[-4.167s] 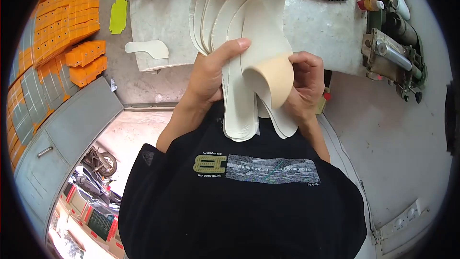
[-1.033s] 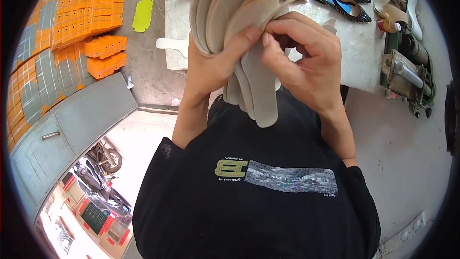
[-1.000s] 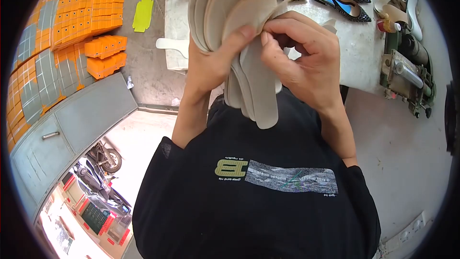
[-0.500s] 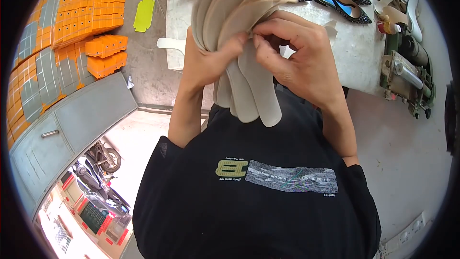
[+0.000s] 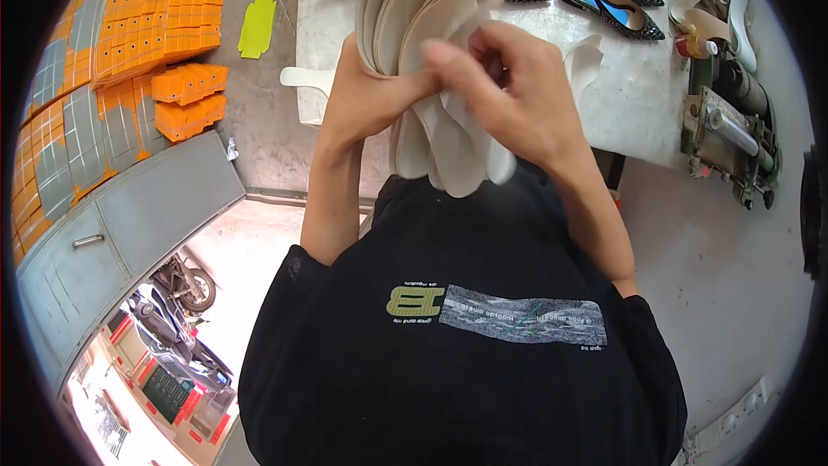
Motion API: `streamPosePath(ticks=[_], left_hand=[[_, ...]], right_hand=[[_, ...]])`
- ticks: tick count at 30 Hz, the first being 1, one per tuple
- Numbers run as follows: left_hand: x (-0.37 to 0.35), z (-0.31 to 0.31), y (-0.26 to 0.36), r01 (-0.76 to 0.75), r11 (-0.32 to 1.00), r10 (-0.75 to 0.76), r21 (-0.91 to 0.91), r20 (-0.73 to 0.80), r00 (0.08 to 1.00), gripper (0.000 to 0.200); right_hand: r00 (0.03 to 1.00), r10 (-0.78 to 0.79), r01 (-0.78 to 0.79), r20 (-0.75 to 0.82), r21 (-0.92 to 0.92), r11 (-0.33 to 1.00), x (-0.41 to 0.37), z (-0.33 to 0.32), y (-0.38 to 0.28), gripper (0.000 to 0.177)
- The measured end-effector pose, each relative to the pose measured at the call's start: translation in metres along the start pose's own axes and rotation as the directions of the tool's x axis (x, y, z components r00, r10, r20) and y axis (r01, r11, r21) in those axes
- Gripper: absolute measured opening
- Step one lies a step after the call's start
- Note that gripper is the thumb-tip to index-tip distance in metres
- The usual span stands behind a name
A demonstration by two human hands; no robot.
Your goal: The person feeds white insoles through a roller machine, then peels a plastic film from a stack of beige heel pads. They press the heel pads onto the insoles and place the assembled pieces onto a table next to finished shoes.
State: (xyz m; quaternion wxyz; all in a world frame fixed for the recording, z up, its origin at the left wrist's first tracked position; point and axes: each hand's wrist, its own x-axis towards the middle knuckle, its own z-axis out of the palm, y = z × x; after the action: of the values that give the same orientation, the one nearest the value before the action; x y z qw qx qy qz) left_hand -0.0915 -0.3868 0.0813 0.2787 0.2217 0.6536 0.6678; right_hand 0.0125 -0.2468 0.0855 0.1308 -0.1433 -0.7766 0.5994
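Observation:
My left hand (image 5: pixel 369 102) is closed round a fanned stack of pale beige insoles (image 5: pixel 418 22), its thumb across their narrow middle. The rounded lower ends of the insoles hang below the hand, over the black shirt. Close to the stack on its right side is my right hand (image 5: pixel 526 99), smeared by motion, with the thumb stretched towards the stack and the other fingers curled. A blurred pale insole (image 5: pixel 499 164) passes behind this hand and appears gripped in its fingers, which are partly hidden.
Black sandals with blue insoles (image 5: pixel 608 4) lie along the far side of the pale worktable (image 5: pixel 642 112). A single pale insole (image 5: pixel 306 78) juts over the table's left edge. A roller machine (image 5: pixel 733 134) stands at the right. Orange boxes (image 5: pixel 159 22) are stacked at the left.
My right hand has shifted slightly left and up, and its thumb has moved away from the fingers. The stack's lower ends have risen, and the rightmost insole is now blurred.

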Motion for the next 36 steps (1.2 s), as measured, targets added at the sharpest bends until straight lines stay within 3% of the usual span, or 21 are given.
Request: streamPosePath(ticks=[2,5,7,9,10,12,14,15,17,18,19,22,23,25,27,28,30,32,34,35,36], left_hand=[[0.004,0.0,0.006,0.007,0.993,-0.012,0.119,0.045,0.999,0.048],[0.003,-0.004,-0.01,-0.015,1.0,0.015,-0.02,-0.014,1.0,0.039],[0.002,-0.037,-0.021,0.259,0.914,-0.36,-0.311,-0.33,0.873,0.034],[-0.001,-0.082,-0.025,0.1,0.886,-0.343,-0.453,-0.494,0.799,0.041],[-0.005,-0.098,-0.02,0.085,0.884,-0.341,-0.459,-0.511,0.789,0.041],[-0.021,-0.117,-0.014,0.077,0.885,-0.318,-0.46,-0.474,0.821,0.042],[-0.023,-0.12,-0.031,0.23,0.863,-0.426,-0.45,-0.406,0.808,0.042],[-0.019,-0.106,-0.033,0.243,0.859,-0.436,-0.451,-0.392,0.81,0.042],[-0.001,-0.057,-0.044,0.448,0.819,-0.528,-0.359,-0.163,0.834,0.041],[0.005,-0.036,-0.051,0.456,0.813,-0.527,-0.362,-0.124,0.841,0.041],[0.008,-0.018,-0.056,0.497,0.797,-0.543,-0.345,-0.047,0.838,0.043],[0.012,0.013,-0.069,0.585,0.765,-0.57,-0.269,0.137,0.81,0.048],[0.011,0.015,-0.076,0.586,0.764,-0.571,-0.272,0.14,0.809,0.048],[0.006,0.015,-0.097,0.611,0.627,-0.54,-0.483,0.295,0.788,0.053],[-0.004,0.016,-0.115,0.631,0.428,-0.469,-0.647,0.438,0.767,0.058],[-0.006,0.021,-0.115,0.635,0.422,-0.471,-0.647,0.442,0.763,0.058],[-0.014,0.035,-0.111,0.607,0.376,-0.3,-0.7,0.529,0.794,0.062],[-0.022,0.043,-0.102,0.564,0.335,-0.119,-0.755,0.56,0.82,0.066],[-0.023,0.044,-0.09,0.55,0.349,-0.135,-0.758,0.541,0.83,0.062],[-0.019,0.045,-0.081,0.548,0.358,-0.139,-0.756,0.537,0.832,0.058],[-0.014,0.045,-0.073,0.544,0.364,-0.143,-0.756,0.532,0.834,0.055]], right_hand=[[0.998,0.058,-0.059,-0.01,-0.138,0.989,0.007,0.001,0.001,0.017],[0.999,0.043,-0.043,0.009,0.028,0.999,-0.002,-0.005,0.019,0.023],[0.984,-0.164,0.161,0.075,0.036,0.986,-0.021,-0.026,0.048,0.023],[0.97,0.233,-0.237,-0.074,-0.052,0.97,-0.081,-0.061,0.096,0.018],[0.973,0.224,-0.227,-0.053,-0.061,0.972,-0.121,-0.084,0.133,0.018],[0.77,0.445,-0.555,-0.458,-0.135,0.821,-0.186,-0.119,0.187,0.009],[0.809,0.296,-0.344,-0.508,0.0,0.939,-0.206,-0.128,0.183,0.016],[0.757,0.435,-0.457,-0.488,0.082,0.886,-0.182,-0.117,0.144,0.022],[0.808,0.505,-0.506,-0.304,0.082,0.859,-0.14,-0.089,0.101,0.028],[0.872,0.446,-0.425,-0.201,0.14,0.894,-0.117,-0.068,0.084,0.034],[0.878,0.478,-0.442,-0.014,0.361,0.821,-0.101,-0.055,0.071,0.029],[0.902,0.421,-0.427,0.094,0.341,0.838,-0.078,-0.027,0.064,0.017],[0.9,0.432,-0.426,0.06,0.335,0.84,-0.081,-0.032,0.071,0.014],[0.895,0.444,-0.435,0.051,0.323,0.84,-0.081,-0.045,0.081,0.012],[0.785,0.609,-0.48,-0.113,0.511,0.714,-0.078,-0.058,0.09,0.012],[0.772,0.614,-0.479,-0.166,0.483,0.733,-0.076,-0.066,0.107,0.017],[0.757,0.614,-0.477,-0.222,0.455,0.752,-0.073,-0.08,0.163,0.022],[0.677,0.639,-0.665,-0.364,0.068,0.744,-0.075,-0.086,0.228,0.038],[0.653,0.519,-0.754,-0.552,-0.408,0.515,-0.098,-0.097,0.286,0.047],[0.648,0.462,-0.756,-0.605,-0.444,0.48,-0.102,-0.1,0.258,0.048],[0.677,0.471,-0.725,-0.565,-0.404,0.558,-0.105,-0.102,0.227,0.042]])
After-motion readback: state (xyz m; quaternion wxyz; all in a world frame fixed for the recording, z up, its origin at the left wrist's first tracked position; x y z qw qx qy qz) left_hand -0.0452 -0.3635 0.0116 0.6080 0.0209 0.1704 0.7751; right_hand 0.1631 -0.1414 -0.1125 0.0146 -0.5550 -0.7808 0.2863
